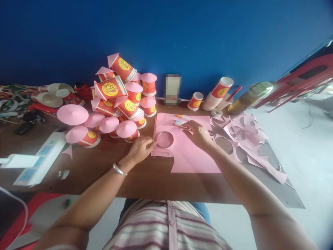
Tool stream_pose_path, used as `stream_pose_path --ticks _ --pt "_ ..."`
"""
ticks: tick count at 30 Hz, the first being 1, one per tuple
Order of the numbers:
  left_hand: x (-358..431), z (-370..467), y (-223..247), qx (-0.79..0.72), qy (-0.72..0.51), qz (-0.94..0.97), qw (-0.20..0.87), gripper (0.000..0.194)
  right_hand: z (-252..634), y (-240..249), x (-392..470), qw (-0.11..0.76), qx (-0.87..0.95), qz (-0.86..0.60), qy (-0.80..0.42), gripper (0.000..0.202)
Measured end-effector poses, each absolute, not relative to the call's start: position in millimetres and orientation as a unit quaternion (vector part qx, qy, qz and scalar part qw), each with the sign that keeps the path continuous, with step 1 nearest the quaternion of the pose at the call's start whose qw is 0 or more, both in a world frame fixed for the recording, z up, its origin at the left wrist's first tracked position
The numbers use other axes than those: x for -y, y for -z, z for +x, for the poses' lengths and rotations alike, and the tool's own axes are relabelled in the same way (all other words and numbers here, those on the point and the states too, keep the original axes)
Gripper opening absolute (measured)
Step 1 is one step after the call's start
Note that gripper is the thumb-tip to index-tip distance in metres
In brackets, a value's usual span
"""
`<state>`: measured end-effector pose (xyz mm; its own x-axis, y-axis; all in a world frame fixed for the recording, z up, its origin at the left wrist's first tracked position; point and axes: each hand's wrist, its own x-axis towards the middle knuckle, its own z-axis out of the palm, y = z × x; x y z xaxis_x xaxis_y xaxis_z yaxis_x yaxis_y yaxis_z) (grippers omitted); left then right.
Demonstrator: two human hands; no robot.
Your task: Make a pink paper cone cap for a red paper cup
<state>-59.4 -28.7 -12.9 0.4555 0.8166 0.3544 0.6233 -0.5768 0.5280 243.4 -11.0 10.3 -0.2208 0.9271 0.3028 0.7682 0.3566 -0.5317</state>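
Note:
My left hand (142, 149), a bracelet on its wrist, has curled fingers and meets the left rim of a clear round ring or lid (164, 132). That round piece lies flat on a pink paper sheet (195, 152) with a curved cut in its lower left. Over the sheet's upper part, my right hand (198, 133) has its fingers drawn together at the end of a small white-and-blue tube (179, 123). Just beyond the tube lies a yellow pencil (183, 117). Dark scissor handles (211, 133) show partly beside my right wrist.
Paper cups with pink cones (110, 88) are piled at the left. A power strip (41, 159) lies nearer. Cut pink scraps (247, 135) cover the right side. Stacked cups (221, 88), a tape roll (216, 113) and a bottle (247, 99) stand by the blue wall.

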Motion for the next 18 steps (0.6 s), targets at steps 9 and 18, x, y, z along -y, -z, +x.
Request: stream_pose_path --ticks 9,18 --pt "27.2 -61.8 14.3 -0.469 -0.331 0.783 0.238 0.024 299.2 -3.7 -18.8 0.249 0.724 -0.643 -0.012 0.021" --pt "26.6 -62.0 15.8 -0.462 -0.328 0.792 0.225 0.015 274.3 8.9 -4.2 0.248 0.769 -0.589 -0.004 0.020"
